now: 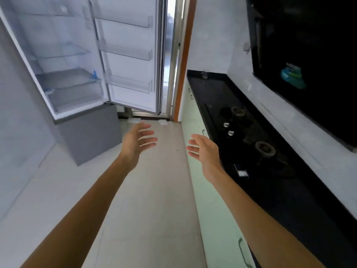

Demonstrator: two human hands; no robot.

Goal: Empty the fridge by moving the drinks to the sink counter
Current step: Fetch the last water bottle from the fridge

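Fridge (pixel 63 55) stands at the left of the kitchen, upper compartment open, its door (pixel 131 64) swung wide toward the doorway (pixel 172 55). Glass shelves and a crisper drawer (pixel 75 95) show inside; clear racks line the door. Cannot tell from here where the drinks are.

Both bare arms reach forward over the pale tiled floor (pixel 154 190), between the fridge and the cabinets. Left hand (pixel 138 141): palm turned inward, fingers (pixel 151 139) spread and relaxed, holding nothing. Right hand (pixel 202 149): palm facing the left one, fingers (pixel 192 148) loosely extended, holding nothing. The hands are apart and touch nothing.

Black tabletop (pixel 212 89) runs along the right wall over pale green cabinet fronts (pixel 212 200). Gas hob set into it: two burners (pixel 264 148), two metal knobs (pixel 226 124). A small clear glass object (pixel 204 75) sits at the far end. Dark range hood (pixel 309 55) hangs above the hob. View is slightly blurred.
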